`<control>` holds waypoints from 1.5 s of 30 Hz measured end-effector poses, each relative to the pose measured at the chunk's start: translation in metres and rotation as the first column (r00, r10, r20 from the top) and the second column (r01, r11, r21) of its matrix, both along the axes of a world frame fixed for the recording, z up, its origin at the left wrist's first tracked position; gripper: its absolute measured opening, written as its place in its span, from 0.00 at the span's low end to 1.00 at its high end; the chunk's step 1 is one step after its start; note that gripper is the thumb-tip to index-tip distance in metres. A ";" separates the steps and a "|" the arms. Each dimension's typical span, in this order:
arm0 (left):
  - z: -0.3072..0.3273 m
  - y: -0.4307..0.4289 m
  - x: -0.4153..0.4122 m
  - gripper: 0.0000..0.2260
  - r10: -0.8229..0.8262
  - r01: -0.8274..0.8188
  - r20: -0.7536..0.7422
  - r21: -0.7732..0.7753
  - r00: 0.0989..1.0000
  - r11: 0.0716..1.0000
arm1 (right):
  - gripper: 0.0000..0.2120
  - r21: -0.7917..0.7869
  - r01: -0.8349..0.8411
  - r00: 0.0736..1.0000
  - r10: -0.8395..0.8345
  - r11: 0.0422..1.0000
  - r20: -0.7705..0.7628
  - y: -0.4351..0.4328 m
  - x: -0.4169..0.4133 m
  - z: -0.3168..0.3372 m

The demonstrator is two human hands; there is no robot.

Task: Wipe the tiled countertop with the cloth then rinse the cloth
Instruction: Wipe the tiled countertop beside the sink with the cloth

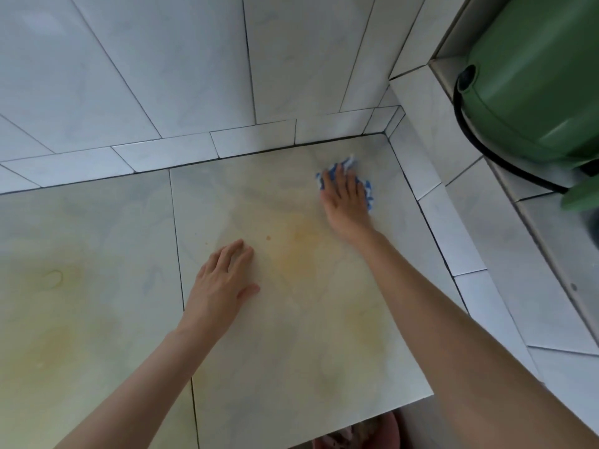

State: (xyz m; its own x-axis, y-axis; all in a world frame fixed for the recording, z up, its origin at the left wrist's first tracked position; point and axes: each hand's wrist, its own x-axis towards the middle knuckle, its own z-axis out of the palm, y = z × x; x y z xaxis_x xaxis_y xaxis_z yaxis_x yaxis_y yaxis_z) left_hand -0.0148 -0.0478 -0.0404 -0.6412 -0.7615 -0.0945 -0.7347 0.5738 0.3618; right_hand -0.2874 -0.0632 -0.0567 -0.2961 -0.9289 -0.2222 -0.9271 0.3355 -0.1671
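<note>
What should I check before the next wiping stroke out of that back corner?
1. Cloth under the palm: ok. The right hand presses flat on the blue-and-white cloth; no closed grip.
2. Bracing hand: ok. The left hand lies open on the tiled countertop, empty.
3. Stroke path: ok. Nothing stands between the cloth and the yellowish stain.
4. Stains left: not ok. That stain, an orange speck and a ring mark remain.
5. Green container on the right ledge: ok, clear of the cloth.
6. Rinsing spot: cannot tell; no tap or sink shows.
</note>
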 end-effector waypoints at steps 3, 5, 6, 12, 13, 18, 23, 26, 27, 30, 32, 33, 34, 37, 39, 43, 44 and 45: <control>0.001 -0.001 0.000 0.28 -0.009 0.009 0.017 0.011 1.000 1.000 | 0.25 0.019 -0.148 0.982 0.145 0.989 0.118 0.005 0.048 0.001; 0.003 -0.001 -0.001 0.28 -0.003 0.003 0.022 0.028 1.000 1.000 | 0.24 -0.005 -0.192 0.960 0.189 0.981 0.206 0.011 0.062 0.003; 0.003 -0.001 -0.001 0.28 -0.001 0.001 0.024 0.033 1.000 0.999 | 0.24 -0.010 -0.203 0.957 0.200 0.979 0.212 0.014 0.060 0.004; 0.008 0.000 -0.003 0.25 0.003 -0.003 0.011 0.048 1.000 0.999 | 0.33 -0.015 -0.081 0.991 0.079 0.997 -0.111 0.048 -0.016 -0.001; 0.008 0.000 -0.004 0.25 0.005 -0.006 0.011 0.056 1.000 0.998 | 0.35 -0.022 -0.046 0.990 0.043 0.999 -0.134 0.058 -0.027 -0.001; 0.009 0.000 -0.002 0.23 0.000 -0.002 0.017 0.069 1.000 0.998 | 0.30 0.038 0.082 0.990 -0.077 0.996 -0.115 0.080 -0.024 0.004; 0.014 0.012 0.005 0.24 0.039 -0.036 -0.044 0.069 0.998 0.997 | 0.31 -0.036 -0.053 0.998 0.052 0.998 -0.040 0.075 0.051 -0.009; 0.017 0.021 0.011 0.23 0.048 -0.046 -0.048 0.060 0.998 0.997 | 0.25 -0.119 -0.133 0.991 0.128 0.984 -0.048 0.080 0.070 -0.012; 0.017 0.023 0.013 0.22 0.049 -0.047 -0.043 0.058 0.998 0.997 | 0.24 -0.121 -0.158 0.987 0.152 0.980 -0.059 0.083 0.067 -0.011; 0.015 0.028 0.019 0.23 0.052 -0.050 -0.013 0.079 0.999 0.996 | 0.24 -0.120 -0.145 0.984 0.130 0.982 -0.123 0.092 0.041 -0.015; 0.014 0.032 0.022 0.23 0.052 -0.052 0.001 0.101 0.999 0.994 | 0.25 -0.045 -0.068 0.984 0.060 0.997 -0.166 0.103 0.016 -0.019; 0.013 0.034 0.023 0.23 0.050 -0.050 0.004 0.105 0.999 0.993 | 0.26 0.008 -0.050 0.982 0.051 0.999 -0.182 0.111 0.003 -0.021; 0.013 0.036 0.024 0.23 0.046 -0.046 0.005 0.104 0.999 0.994 | 0.28 0.051 -0.047 0.979 0.057 0.998 -0.197 0.121 -0.010 -0.023; 0.012 0.039 0.023 0.24 0.034 -0.034 0.003 0.086 0.999 0.996 | 0.34 0.118 -0.024 0.978 0.048 0.993 -0.205 0.143 -0.031 -0.023; 0.014 0.040 0.023 0.25 0.035 -0.034 -0.011 0.068 0.999 0.997 | 0.33 0.067 0.054 0.981 -0.041 0.996 -0.191 0.143 -0.025 -0.021; 0.015 0.044 0.032 0.25 0.077 -0.074 -0.035 0.084 0.996 0.994 | 0.27 -0.085 0.077 0.987 -0.088 0.993 -0.135 0.134 0.023 -0.014; 0.014 0.045 0.035 0.25 0.083 -0.080 -0.031 0.091 0.996 0.993 | 0.26 -0.122 0.025 0.994 -0.038 0.992 -0.105 0.134 0.040 -0.014; 0.013 0.047 0.038 0.25 0.084 -0.081 -0.023 0.097 0.996 0.992 | 0.26 -0.164 -0.026 0.997 0.013 0.986 -0.081 0.134 0.057 -0.015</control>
State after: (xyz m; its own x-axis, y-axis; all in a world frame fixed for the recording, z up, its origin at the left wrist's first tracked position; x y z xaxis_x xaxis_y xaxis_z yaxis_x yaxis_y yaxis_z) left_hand 0.0235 -0.0005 -0.0274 -0.5799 -0.8001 -0.1532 -0.7672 0.4732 0.4330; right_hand -0.2302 0.0706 -0.0714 -0.2884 -0.9566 -0.0418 -0.9456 0.2914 -0.1448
